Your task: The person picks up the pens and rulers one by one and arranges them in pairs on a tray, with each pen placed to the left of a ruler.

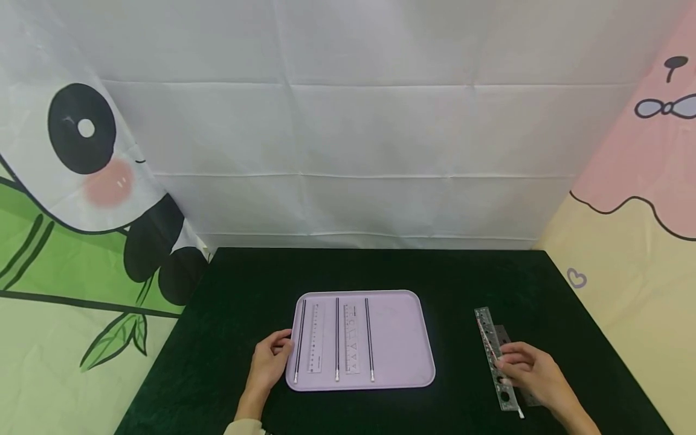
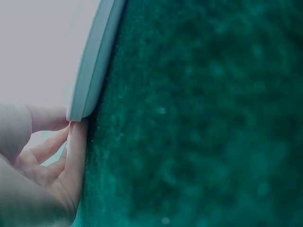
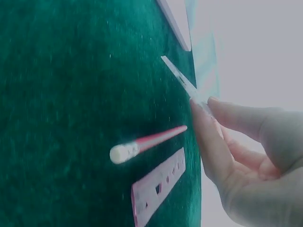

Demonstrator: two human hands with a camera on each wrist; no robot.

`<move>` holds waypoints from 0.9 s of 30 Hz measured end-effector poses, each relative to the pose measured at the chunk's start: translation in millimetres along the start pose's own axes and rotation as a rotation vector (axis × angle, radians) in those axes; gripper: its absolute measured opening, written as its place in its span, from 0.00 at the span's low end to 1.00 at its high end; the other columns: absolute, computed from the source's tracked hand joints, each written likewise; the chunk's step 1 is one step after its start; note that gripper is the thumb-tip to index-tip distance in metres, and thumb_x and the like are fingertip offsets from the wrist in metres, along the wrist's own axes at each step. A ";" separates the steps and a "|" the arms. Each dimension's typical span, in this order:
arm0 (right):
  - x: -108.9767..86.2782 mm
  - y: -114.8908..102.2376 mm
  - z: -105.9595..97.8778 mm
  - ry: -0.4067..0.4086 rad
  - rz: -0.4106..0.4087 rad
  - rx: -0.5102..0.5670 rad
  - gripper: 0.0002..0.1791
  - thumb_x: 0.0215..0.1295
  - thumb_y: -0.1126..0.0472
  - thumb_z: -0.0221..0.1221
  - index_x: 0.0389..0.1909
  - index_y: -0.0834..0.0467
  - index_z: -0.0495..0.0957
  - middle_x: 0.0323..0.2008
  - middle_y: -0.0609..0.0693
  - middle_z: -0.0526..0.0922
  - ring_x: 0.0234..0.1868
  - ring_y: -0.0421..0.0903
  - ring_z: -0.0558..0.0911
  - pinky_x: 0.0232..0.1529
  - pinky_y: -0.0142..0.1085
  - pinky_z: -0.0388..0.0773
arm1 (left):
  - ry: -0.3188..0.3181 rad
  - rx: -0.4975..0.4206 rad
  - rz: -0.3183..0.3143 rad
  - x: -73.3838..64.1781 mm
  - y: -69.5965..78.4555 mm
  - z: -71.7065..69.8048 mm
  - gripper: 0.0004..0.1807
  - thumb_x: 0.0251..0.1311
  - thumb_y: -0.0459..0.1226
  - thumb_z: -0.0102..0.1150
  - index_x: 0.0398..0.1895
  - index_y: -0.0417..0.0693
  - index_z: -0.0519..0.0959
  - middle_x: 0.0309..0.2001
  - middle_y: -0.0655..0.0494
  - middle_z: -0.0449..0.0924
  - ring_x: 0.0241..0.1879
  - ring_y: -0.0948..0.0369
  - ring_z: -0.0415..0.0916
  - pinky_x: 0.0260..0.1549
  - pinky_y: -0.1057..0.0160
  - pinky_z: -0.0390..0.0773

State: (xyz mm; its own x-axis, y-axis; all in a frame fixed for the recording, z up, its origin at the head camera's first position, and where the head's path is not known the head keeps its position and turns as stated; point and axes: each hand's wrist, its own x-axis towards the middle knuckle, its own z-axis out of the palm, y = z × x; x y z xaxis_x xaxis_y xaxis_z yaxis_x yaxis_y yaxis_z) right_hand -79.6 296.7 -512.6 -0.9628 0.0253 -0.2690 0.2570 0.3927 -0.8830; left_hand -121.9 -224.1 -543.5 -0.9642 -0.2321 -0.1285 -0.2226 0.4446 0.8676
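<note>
My left hand (image 1: 270, 360) grips the left rim of a light purple tray (image 1: 399, 344). In the left wrist view, thumb and fingers of the left hand (image 2: 52, 161) pinch the tray's edge (image 2: 92, 66). Three dark pencils (image 1: 337, 338) with white erasers lie on the tray, alternating with two clear rulers (image 1: 351, 338). To the right of the tray, my right hand (image 1: 535, 373) pinches a clear stencil ruler (image 1: 486, 329), raised off the cloth in the right wrist view. Below it lie a red pencil (image 3: 156, 139) with a white eraser and another stencil ruler (image 3: 158, 189).
A dark green cloth (image 1: 375, 269) covers the table. A white curtain (image 1: 370, 133) hangs behind it. Printed cartoon sheets flank it, a panda sheet (image 1: 98, 199) at left and a pink and yellow sheet (image 1: 647, 272) at right.
</note>
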 end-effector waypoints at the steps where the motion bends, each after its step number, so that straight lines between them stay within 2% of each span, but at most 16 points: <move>1: 0.0 -1.2 1.7 0.000 -0.003 0.003 0.26 0.68 0.65 0.65 0.62 0.73 0.71 0.44 0.58 0.84 0.39 0.48 0.86 0.39 0.40 0.85 | 0.001 0.000 0.000 0.3 -0.1 0.2 0.18 0.73 0.33 0.55 0.63 0.40 0.78 0.49 0.46 0.81 0.44 0.54 0.76 0.42 0.59 0.75; 14: 5.6 -11.1 22.3 -0.019 -0.046 0.044 0.26 0.67 0.67 0.66 0.61 0.74 0.71 0.43 0.58 0.84 0.40 0.49 0.87 0.38 0.40 0.85 | 0.008 -0.003 -0.001 1.3 -1.0 1.9 0.18 0.73 0.33 0.55 0.63 0.40 0.78 0.48 0.46 0.81 0.44 0.53 0.75 0.42 0.59 0.75; 22: 8.5 -16.9 36.9 0.009 -0.031 0.050 0.24 0.66 0.67 0.67 0.60 0.71 0.73 0.42 0.58 0.83 0.40 0.49 0.87 0.38 0.39 0.85 | 0.012 -0.004 0.007 1.6 -0.1 2.2 0.18 0.73 0.33 0.56 0.62 0.39 0.79 0.48 0.46 0.81 0.43 0.53 0.76 0.41 0.60 0.75; 27: 11.2 -18.8 42.7 0.007 -0.058 0.053 0.24 0.66 0.66 0.67 0.59 0.72 0.72 0.42 0.58 0.83 0.39 0.49 0.87 0.37 0.40 0.85 | 0.003 -0.004 -0.003 1.7 -0.2 2.1 0.18 0.73 0.33 0.55 0.63 0.40 0.78 0.49 0.46 0.80 0.44 0.54 0.76 0.42 0.59 0.75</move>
State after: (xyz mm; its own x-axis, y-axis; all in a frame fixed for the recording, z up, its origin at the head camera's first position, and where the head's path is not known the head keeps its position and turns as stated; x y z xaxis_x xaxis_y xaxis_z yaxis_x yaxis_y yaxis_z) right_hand -91.6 250.3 -515.4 -0.9766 0.0102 -0.2147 0.2050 0.3448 -0.9160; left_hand -123.8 -222.8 -544.9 -0.9631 -0.2361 -0.1292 -0.2246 0.4406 0.8691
